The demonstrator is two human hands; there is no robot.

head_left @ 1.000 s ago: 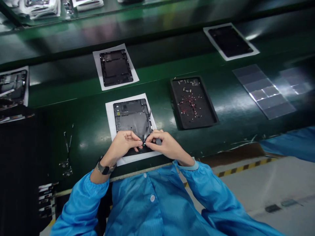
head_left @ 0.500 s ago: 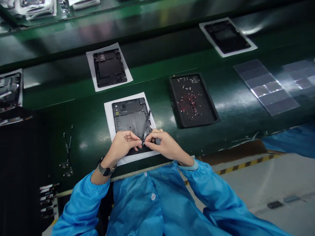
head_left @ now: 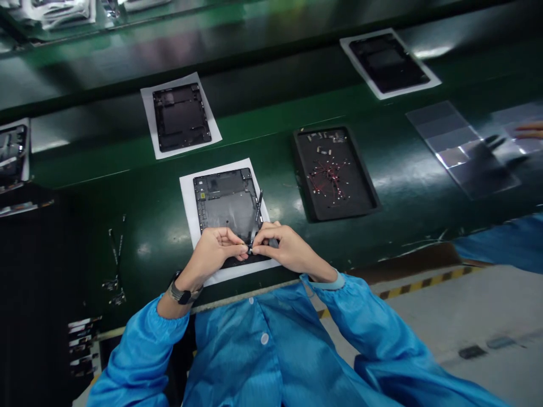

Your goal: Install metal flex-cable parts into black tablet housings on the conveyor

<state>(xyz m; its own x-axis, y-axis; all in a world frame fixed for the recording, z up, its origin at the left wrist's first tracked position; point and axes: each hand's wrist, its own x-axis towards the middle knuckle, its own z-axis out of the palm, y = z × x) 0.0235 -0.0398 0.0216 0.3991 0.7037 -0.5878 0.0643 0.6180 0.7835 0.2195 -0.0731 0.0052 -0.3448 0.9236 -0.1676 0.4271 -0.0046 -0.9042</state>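
A black tablet back shell (head_left: 224,204) lies on a white sheet (head_left: 189,192) on the green conveyor, right in front of me. My left hand (head_left: 214,251) and my right hand (head_left: 284,249) meet over its near edge. Both pinch the lower end of a thin black flex cable strip (head_left: 256,215) that runs up along the shell's right side. My right hand also holds a small dark tool, mostly hidden. A watch sits on my left wrist.
A black tray (head_left: 335,172) with small red-wired parts lies to the right. Two more shells on white sheets (head_left: 180,116) (head_left: 388,61) ride the belt farther back. Clear film sheets (head_left: 462,147) lie at the right, where another person's fingertips (head_left: 530,130) reach in. Spare flex cables (head_left: 116,257) lie at the left.
The shells on the far belt have drifted left. Another person's fingers have appeared at the right edge. My hands stay pinched on the strip in the same place.
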